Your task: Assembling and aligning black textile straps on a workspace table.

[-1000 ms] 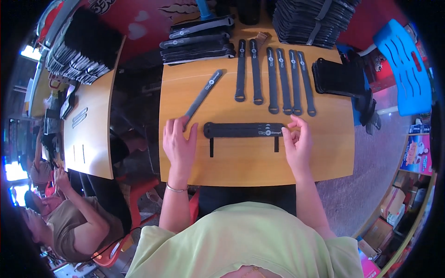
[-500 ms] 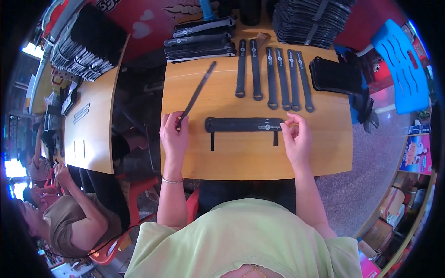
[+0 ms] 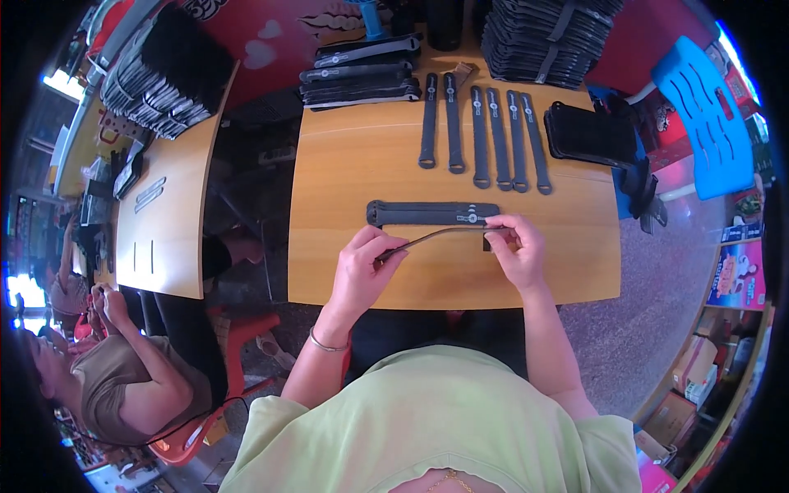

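Observation:
A dark fabric strap (image 3: 440, 233) is stretched in a slight arch between my two hands, above the near part of the table. My left hand (image 3: 367, 267) pinches one end of it, and my right hand (image 3: 518, 249) grips the other. Just beyond lies a flat bundle of black straps (image 3: 419, 214) with pale printing at its right end. A short black strip (image 3: 487, 242) shows below that bundle, beside my right fingers. Several single straps with ring ends (image 3: 482, 148) lie side by side farther back.
The wooden table (image 3: 345, 172) carries stacked black straps (image 3: 362, 78) at the back left, a tall banded stack (image 3: 546, 41) at the back right and a black pile (image 3: 588, 131) on the right. A blue chair (image 3: 707, 115) stands right. A co-worker (image 3: 140, 386) sits left.
My left hand has moved right and nearer, bringing the strap across. My right hand has left the bundle's edge and taken the strap's other end.

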`<action>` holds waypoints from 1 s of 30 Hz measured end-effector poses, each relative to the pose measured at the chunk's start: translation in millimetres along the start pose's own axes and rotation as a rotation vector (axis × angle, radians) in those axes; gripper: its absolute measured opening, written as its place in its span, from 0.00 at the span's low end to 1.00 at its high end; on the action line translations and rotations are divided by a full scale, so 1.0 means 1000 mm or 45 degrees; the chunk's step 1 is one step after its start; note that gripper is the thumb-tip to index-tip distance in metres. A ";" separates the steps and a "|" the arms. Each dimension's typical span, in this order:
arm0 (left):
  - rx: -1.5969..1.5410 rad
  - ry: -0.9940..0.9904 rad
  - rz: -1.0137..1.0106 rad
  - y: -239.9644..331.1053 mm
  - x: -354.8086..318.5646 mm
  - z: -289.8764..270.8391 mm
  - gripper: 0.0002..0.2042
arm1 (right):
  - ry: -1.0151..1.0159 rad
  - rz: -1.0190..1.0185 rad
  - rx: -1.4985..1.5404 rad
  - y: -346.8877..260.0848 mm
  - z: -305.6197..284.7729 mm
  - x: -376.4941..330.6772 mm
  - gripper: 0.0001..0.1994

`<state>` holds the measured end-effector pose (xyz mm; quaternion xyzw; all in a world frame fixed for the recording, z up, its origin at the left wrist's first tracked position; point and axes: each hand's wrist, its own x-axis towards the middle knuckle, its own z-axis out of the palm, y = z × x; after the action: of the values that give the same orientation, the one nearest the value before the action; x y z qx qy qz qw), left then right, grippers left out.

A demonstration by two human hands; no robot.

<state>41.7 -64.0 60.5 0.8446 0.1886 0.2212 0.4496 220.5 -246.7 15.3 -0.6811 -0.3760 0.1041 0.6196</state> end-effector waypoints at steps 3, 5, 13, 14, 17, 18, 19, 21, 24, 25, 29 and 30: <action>-0.108 0.061 -0.116 -0.012 -0.002 -0.002 0.05 | 0.028 0.147 0.082 -0.005 0.000 0.000 0.07; -0.193 0.058 -0.206 -0.015 -0.001 -0.004 0.05 | 0.032 0.189 0.081 -0.006 0.000 0.001 0.06; -0.605 0.081 -0.400 -0.032 0.003 -0.005 0.07 | 0.016 0.276 0.095 -0.002 0.001 0.004 0.07; -0.605 0.071 -0.432 -0.034 0.004 -0.006 0.07 | 0.011 0.244 0.112 -0.001 0.001 0.004 0.07; -0.615 0.060 -0.495 -0.036 0.007 -0.009 0.07 | 0.020 0.206 0.135 -0.002 0.001 0.006 0.07; -0.621 0.063 -0.520 -0.036 0.008 -0.009 0.07 | 0.035 0.192 0.144 -0.002 0.001 0.008 0.07; -0.622 0.063 -0.524 -0.037 0.009 -0.009 0.07 | 0.033 0.196 0.144 -0.001 0.000 0.008 0.07; -0.634 0.069 -0.543 -0.038 0.008 -0.009 0.07 | 0.009 0.187 0.152 0.001 0.001 0.008 0.09; -0.657 0.095 -0.500 -0.040 0.009 -0.008 0.06 | 0.013 0.291 0.126 -0.002 0.001 0.007 0.08; -0.656 0.094 -0.506 -0.041 0.010 -0.009 0.06 | 0.012 0.296 0.128 -0.001 0.001 0.006 0.08; -0.646 0.101 -0.474 -0.040 0.011 -0.011 0.06 | 0.024 0.274 0.216 0.004 0.000 0.006 0.08; -0.647 0.108 -0.461 -0.040 0.011 -0.012 0.06 | 0.039 0.238 0.244 0.005 0.000 0.006 0.07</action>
<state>39.7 -29.1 34.5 0.6478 0.2934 0.2126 0.6702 226.6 -242.2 13.2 -0.6524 -0.2900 0.1863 0.6750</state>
